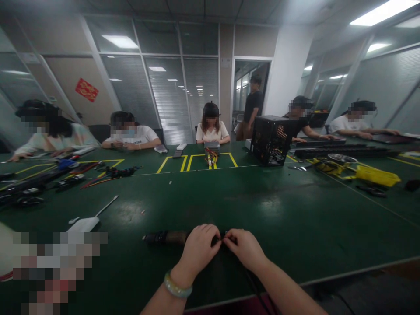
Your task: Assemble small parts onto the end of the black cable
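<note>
Close together over the green table (pixel 138 267), my left hand (pixel 201 245) and my right hand (pixel 244 246) pinch with their fingertips almost touching. What they grip is small, dark and mostly hidden by the fingers. A dark, cylindrical tool (pixel 175 237) with a brownish barrel and a narrow black tip lies on its side, its tip pointing left. My left hand covers its right end. Below my right wrist, a black cable (pixel 254 284) runs down toward the table's front edge; whether it joins the tool I cannot tell.
Left of me lies a white object (pixel 84 224) with a thin rod, beside a blurred-out area. Cables (pixel 113 173) and parts lie farther left. A black computer case (pixel 271 140) stands across the table, with a yellow container (pixel 377 175) to the right. Several people sit opposite.
</note>
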`<state>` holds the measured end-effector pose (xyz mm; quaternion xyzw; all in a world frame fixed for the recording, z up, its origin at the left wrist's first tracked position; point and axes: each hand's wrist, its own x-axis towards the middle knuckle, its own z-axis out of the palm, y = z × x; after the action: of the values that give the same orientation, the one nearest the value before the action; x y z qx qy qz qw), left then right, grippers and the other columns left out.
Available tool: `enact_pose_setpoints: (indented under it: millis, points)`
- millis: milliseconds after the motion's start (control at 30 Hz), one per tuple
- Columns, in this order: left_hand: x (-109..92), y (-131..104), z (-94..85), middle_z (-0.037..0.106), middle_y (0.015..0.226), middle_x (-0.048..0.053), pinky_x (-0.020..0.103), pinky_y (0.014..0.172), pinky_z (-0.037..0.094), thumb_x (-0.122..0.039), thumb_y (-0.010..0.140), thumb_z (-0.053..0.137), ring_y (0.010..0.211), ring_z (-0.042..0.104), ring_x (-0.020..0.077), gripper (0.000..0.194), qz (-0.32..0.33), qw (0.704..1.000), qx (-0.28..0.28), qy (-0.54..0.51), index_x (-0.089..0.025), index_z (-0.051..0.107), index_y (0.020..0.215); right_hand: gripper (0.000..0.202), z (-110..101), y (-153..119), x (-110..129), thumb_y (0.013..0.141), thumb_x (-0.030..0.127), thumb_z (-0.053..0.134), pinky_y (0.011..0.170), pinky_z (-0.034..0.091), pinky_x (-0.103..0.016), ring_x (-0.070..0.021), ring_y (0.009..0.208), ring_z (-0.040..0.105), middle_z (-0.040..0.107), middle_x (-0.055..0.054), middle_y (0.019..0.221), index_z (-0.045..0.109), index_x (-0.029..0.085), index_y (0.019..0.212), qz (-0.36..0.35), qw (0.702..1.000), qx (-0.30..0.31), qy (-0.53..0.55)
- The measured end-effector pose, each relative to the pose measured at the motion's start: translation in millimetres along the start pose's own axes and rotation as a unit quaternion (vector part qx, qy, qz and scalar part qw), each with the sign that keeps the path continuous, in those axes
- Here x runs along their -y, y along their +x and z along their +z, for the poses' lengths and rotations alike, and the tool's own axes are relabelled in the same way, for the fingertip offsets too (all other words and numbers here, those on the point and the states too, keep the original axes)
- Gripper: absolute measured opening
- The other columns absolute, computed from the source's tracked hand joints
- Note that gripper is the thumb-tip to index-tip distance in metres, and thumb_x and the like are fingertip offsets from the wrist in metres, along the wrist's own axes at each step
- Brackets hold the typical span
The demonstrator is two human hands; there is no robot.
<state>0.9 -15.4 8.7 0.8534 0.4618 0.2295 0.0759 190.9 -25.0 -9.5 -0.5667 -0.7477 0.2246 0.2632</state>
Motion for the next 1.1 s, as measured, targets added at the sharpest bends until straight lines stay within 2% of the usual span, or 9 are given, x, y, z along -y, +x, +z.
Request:
enact_pose_setpoints:
  millis: [533,1100]
  points:
    - [1.1,2.2,3.4,0.062,0.089,0.0,0.033,0.08,0.038,-0.018,0.081,0.062,0.087,0.055,0.0192,0.008,-0.001,1.0,0.008,0.01,-0.022,0.057,0.085,0.012,2.1,1.9,-3.0,0.087,0.031,0.06,0.066,0.038,-0.023,-0.016,0.072,0.062,0.071,0.001,0.078,0.07,0.025,0.084,0.007,1.0,-0.001,0.012]
    - [-2.0,-0.8,-4.1,0.062,0.09,-0.001,0.032,0.079,0.038,-0.018,0.082,0.063,0.089,0.056,0.0181,0.009,0.002,1.0,0.008,0.014,-0.022,0.058,0.088,0.015,0.8,0.3,1.3,0.088,0.031,0.058,0.069,0.04,-0.024,-0.0171,0.075,0.063,0.071,0.0,0.079,0.071,0.024,0.087,0.005,1.0,0.009,0.0]
